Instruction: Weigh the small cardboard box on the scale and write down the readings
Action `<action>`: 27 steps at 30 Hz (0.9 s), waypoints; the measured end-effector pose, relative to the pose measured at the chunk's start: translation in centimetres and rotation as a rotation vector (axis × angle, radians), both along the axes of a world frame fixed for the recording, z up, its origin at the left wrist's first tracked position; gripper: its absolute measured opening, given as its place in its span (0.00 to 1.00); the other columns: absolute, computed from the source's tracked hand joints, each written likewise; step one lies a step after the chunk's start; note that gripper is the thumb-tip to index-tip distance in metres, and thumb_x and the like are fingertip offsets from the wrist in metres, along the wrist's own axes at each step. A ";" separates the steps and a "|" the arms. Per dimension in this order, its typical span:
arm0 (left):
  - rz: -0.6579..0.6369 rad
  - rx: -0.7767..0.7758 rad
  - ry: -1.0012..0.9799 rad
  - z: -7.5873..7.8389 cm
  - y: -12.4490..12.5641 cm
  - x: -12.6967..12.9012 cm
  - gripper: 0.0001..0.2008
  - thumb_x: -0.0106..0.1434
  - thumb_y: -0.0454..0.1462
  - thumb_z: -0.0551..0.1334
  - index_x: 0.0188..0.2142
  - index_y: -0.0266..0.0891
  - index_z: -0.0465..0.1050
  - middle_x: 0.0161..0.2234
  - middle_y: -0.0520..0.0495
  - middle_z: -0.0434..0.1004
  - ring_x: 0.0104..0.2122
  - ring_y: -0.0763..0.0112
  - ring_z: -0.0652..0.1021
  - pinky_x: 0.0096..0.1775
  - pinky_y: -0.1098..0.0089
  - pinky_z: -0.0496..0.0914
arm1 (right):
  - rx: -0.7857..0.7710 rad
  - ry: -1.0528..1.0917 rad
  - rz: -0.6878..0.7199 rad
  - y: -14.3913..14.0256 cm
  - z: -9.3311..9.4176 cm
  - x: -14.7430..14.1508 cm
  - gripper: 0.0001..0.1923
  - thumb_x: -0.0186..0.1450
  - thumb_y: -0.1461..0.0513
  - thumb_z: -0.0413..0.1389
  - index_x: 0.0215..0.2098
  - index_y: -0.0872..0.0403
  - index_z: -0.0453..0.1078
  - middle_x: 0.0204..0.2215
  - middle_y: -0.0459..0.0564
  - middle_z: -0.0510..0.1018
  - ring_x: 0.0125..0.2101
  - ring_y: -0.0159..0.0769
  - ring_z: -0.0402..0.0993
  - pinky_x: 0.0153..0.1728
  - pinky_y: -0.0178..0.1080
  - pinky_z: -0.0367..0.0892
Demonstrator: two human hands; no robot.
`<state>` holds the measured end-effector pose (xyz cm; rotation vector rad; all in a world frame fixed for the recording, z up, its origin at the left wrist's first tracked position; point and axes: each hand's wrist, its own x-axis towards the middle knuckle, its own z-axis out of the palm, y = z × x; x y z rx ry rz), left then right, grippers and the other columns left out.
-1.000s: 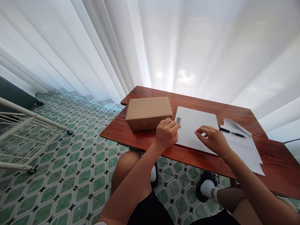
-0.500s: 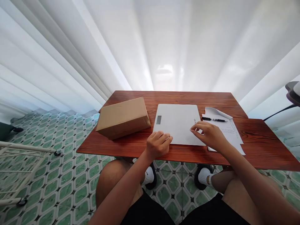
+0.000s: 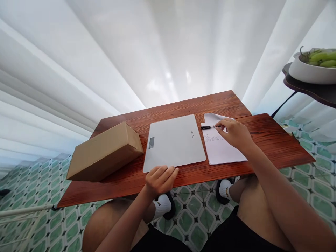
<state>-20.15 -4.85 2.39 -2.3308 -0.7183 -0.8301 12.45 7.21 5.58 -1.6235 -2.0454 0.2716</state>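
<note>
A white flat scale [image 3: 173,141] with a small display lies in the middle of a red-brown wooden table [image 3: 275,140]. My left hand [image 3: 160,179] rests as a loose fist on the table's near edge, just below the scale's front corner, holding nothing. My right hand [image 3: 235,133] is over a printed paper sheet [image 3: 223,150] to the right of the scale, its fingertips pinching the end of a black pen [image 3: 207,127] that lies on the sheet. A closed brown cardboard box [image 3: 105,152] sits on the table to the left of the scale.
White curtains hang behind the table. At the upper right a dark side shelf [image 3: 312,91] carries a white bowl [image 3: 309,71] of green fruit. Green patterned floor tiles lie around the table, with a white metal rack [image 3: 23,211] at the lower left. My knees are under the table.
My right hand moved from the scale's right edge to the pen on the paper. My left hand slid back to the table's near edge. The view swung to the right.
</note>
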 end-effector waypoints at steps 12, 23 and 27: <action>-0.271 0.005 0.327 2.3 0.6 3.8 0.08 0.68 0.31 0.62 0.36 0.41 0.81 0.34 0.49 0.83 0.29 0.70 0.79 0.28 0.69 0.73 | -0.089 -0.114 -0.098 1.4 -0.1 2.8 0.14 0.73 0.59 0.55 0.53 0.50 0.78 0.41 0.52 0.80 0.39 0.45 0.77 0.34 0.42 0.66; -0.269 -0.187 0.348 1.3 4.6 19.0 0.18 0.68 0.31 0.54 0.54 0.27 0.73 0.40 0.42 0.77 0.31 0.66 0.72 0.26 0.65 0.62 | -0.263 -0.230 -0.144 2.6 -0.6 4.1 0.19 0.74 0.55 0.54 0.59 0.50 0.74 0.44 0.52 0.83 0.44 0.45 0.79 0.41 0.42 0.68; -0.220 -0.282 0.343 0.1 4.6 19.6 0.20 0.67 0.33 0.55 0.56 0.27 0.70 0.41 0.42 0.75 0.32 0.65 0.71 0.27 0.64 0.63 | -0.318 -0.198 -0.145 3.0 -1.0 4.5 0.17 0.74 0.54 0.55 0.57 0.49 0.75 0.44 0.50 0.83 0.45 0.44 0.78 0.42 0.42 0.67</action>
